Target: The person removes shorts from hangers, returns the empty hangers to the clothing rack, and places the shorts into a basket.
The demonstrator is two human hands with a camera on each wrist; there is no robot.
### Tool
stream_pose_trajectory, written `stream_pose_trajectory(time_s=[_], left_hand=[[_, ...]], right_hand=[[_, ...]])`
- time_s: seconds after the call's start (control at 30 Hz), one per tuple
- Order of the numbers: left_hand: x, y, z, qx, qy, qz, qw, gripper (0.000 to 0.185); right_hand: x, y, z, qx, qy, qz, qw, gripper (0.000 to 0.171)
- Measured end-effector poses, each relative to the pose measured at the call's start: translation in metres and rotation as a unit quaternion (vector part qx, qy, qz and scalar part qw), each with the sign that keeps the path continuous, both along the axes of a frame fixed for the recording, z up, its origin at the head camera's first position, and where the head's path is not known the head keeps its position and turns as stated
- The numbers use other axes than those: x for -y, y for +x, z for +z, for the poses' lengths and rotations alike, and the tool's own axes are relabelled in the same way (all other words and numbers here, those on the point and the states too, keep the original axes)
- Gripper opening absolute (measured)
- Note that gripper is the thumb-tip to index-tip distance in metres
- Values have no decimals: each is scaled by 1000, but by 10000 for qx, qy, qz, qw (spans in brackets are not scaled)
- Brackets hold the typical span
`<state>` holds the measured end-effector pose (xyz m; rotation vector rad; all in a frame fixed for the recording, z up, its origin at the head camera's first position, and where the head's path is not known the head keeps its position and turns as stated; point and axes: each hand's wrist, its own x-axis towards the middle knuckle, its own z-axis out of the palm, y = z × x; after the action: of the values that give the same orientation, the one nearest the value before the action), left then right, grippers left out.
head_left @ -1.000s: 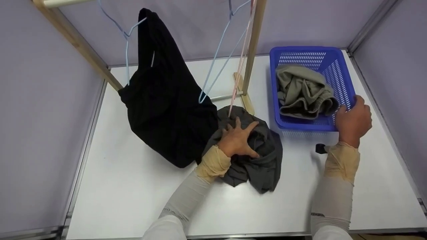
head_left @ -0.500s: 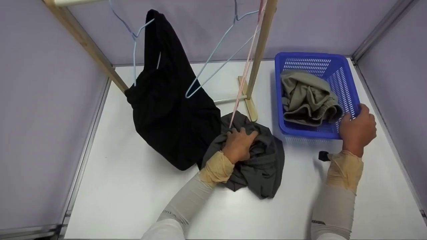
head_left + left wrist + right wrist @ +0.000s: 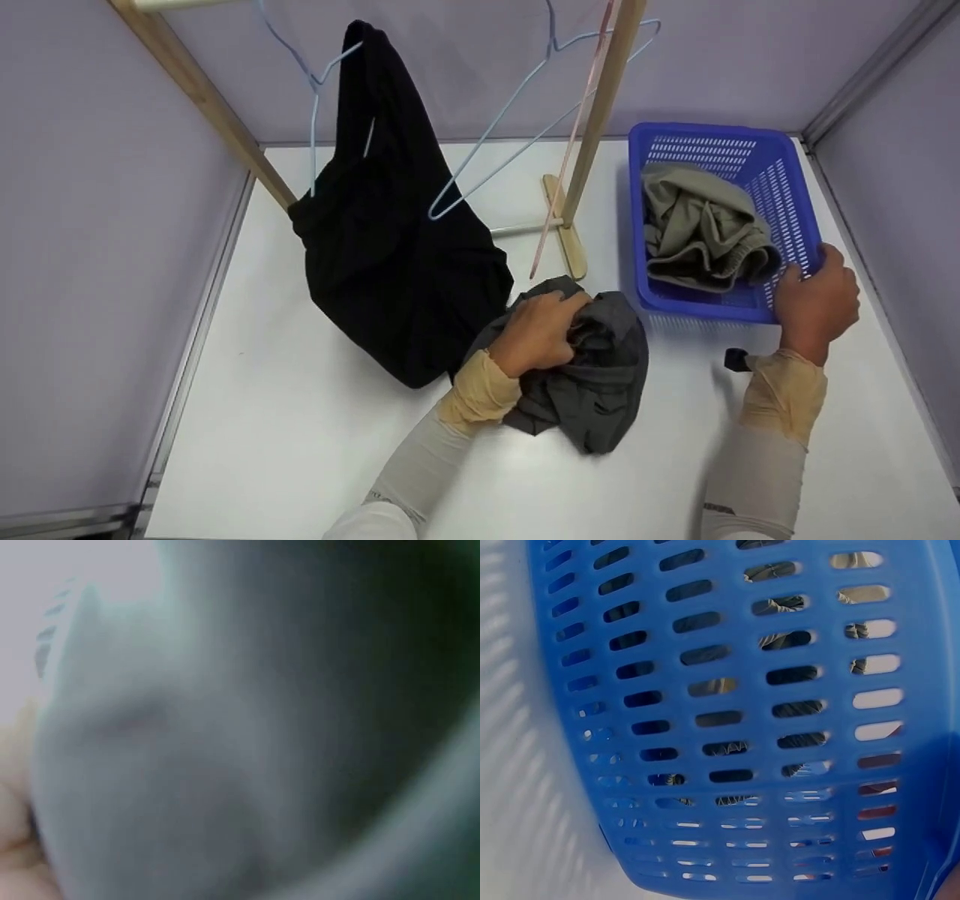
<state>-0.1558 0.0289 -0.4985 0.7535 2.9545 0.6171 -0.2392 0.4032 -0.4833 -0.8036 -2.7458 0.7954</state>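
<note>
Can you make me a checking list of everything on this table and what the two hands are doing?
Surface: white table, bare in front.
Things in hand: crumpled dark grey garment lying on the table; blue slotted basket at the right with an olive-grey garment inside.
Clutter: wooden rack with a black garment hanging, an empty light blue hanger and a pink hanger.
Hands: left hand grips the dark grey garment; right hand holds the basket's near corner.
Cables: nothing seen.
Surroundings: pale purple walls on three sides.
</note>
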Motion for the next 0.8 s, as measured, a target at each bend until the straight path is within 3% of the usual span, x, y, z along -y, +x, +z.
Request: stream_pose_trajectory(time_s=[0.17, 0.3, 0.57, 0.7, 0.8], left_hand=[[4, 6, 23, -40, 926, -25, 9957, 73], [4, 11, 37, -182, 1411, -82, 9898, 72], [-1, 13, 50, -257, 2067, -224, 9778, 67], [-5, 12, 60, -475, 2667, -362, 9619, 62], [-11, 11, 73, -677, 3233, -506, 9425, 61]], right_hand=[[-2, 0, 0, -118, 58, -49, 9999, 59], [-2, 0, -2, -264, 113, -84, 9996, 58], [-1, -1, -4, -156, 49, -10, 9999, 58], [0, 1, -1, -170, 28, -16, 9999, 59], [-2, 2, 0, -174, 38, -51, 9998, 59]])
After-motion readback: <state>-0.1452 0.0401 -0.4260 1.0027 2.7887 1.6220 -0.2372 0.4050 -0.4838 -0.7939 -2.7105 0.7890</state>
